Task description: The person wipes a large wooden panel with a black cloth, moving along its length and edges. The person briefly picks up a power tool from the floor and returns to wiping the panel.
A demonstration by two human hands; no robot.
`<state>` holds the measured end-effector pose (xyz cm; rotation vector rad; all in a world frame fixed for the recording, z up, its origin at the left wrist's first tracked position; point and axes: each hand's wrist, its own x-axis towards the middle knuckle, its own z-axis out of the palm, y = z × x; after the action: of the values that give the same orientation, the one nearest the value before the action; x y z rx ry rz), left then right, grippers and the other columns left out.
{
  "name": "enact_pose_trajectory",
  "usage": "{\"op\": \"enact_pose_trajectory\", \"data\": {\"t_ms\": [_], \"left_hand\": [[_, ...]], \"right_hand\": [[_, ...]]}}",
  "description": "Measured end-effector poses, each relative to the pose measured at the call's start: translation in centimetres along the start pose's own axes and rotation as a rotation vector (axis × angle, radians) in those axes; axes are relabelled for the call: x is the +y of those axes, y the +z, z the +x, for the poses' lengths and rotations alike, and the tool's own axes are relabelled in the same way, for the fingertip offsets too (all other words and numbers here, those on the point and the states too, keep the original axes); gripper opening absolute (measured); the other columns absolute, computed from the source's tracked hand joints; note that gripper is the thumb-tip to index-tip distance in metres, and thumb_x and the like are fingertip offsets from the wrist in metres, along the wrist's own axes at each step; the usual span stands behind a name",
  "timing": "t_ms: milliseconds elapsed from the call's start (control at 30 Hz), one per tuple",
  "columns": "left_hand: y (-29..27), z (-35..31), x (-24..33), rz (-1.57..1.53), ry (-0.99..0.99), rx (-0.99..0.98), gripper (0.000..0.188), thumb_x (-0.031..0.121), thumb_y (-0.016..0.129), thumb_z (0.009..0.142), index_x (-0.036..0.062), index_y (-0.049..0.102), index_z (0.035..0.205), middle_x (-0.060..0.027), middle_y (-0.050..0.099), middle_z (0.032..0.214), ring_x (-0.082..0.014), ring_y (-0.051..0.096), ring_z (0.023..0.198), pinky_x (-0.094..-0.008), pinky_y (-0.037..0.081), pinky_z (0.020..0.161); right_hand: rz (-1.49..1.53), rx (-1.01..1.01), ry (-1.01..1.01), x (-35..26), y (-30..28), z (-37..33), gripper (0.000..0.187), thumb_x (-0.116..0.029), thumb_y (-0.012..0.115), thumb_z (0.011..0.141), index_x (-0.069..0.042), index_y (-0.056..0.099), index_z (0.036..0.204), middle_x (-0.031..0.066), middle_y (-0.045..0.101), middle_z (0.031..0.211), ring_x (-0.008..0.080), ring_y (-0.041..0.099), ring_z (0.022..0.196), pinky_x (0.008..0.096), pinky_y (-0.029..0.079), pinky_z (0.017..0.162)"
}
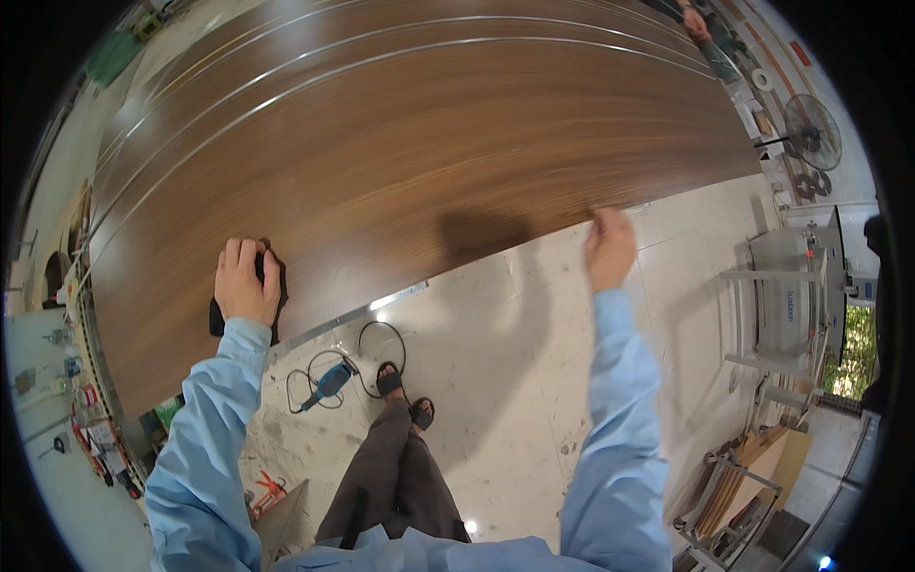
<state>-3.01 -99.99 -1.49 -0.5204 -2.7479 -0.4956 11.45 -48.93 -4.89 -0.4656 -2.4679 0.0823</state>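
A large brown wood-grain panel [410, 143] spreads out in front of me, with thin, pale shiny strips [496, 40] running across its far part. Near its front left edge, my left hand [248, 276] is closed over a black object [217, 319] resting on the panel; its exact kind is mostly hidden under the palm. My right hand [608, 250] is at the panel's near edge, further right. Its fingers are curled in and slightly blurred, and whatever they may hold does not show.
A blue corded power tool [329, 381] lies on the pale floor by my feet. Another person's hand [696, 24] is at the far right corner. A fan [810, 133] stands right, above a metal frame [777, 296] and stacked boards [748, 481]. An orange tool [269, 494] sits lower left.
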Motion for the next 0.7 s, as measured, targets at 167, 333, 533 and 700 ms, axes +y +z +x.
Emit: {"op": "enact_pose_trajectory", "data": {"t_ms": [167,333,533,700], "left_hand": [[0.0,0.0,0.2,-0.035,0.008,0.016,0.013,0.017,0.063,0.090,0.0074,0.059,0.098,-0.0121,0.056,0.101,-0.0354,0.057,0.098,-0.0456,0.047,0.084],[-3.4,-3.1,-2.1,-0.048,0.119,-0.010,0.012,0.013,0.064,0.087,0.0068,0.058,0.097,-0.0139,0.056,0.101,-0.0367,0.057,0.098,-0.0448,0.047,0.084],[-5.6,-7.8,-6.0,0.047,0.088,0.045,0.012,0.011,0.063,0.085,0.0053,0.059,0.094,-0.0146,0.058,0.104,-0.0368,0.057,0.097,-0.0441,0.047,0.084],[-5.0,-7.6,-5.8,0.079,0.094,0.057,0.012,0.012,0.063,0.084,0.0057,0.059,0.094,-0.0139,0.058,0.104,-0.0360,0.057,0.096,-0.0437,0.047,0.083]], "right_hand": [[0.225,-0.134,-0.012,-18.7,-1.3,-7.7,0.004,-0.004,0.062,0.092,-0.005,0.063,0.088,0.0095,0.058,0.086,0.0290,0.059,0.083,0.0399,0.051,0.070],[0.336,-0.073,-0.184,-17.0,-4.1,-2.8,0.013,-0.001,0.059,0.087,-0.008,0.067,0.095,0.0102,0.060,0.086,0.0284,0.062,0.090,0.0416,0.052,0.074],[0.152,-0.076,-0.018,-13.8,-3.3,-1.5,0.006,-0.006,0.062,0.091,-0.006,0.066,0.096,0.0112,0.061,0.084,0.0317,0.060,0.083,0.0444,0.050,0.070],[0.426,-0.191,-0.147,-23.9,-1.8,-9.7,0.015,0.002,0.063,0.084,-0.005,0.067,0.096,0.0119,0.062,0.088,0.0314,0.061,0.089,0.0430,0.053,0.075]]}}
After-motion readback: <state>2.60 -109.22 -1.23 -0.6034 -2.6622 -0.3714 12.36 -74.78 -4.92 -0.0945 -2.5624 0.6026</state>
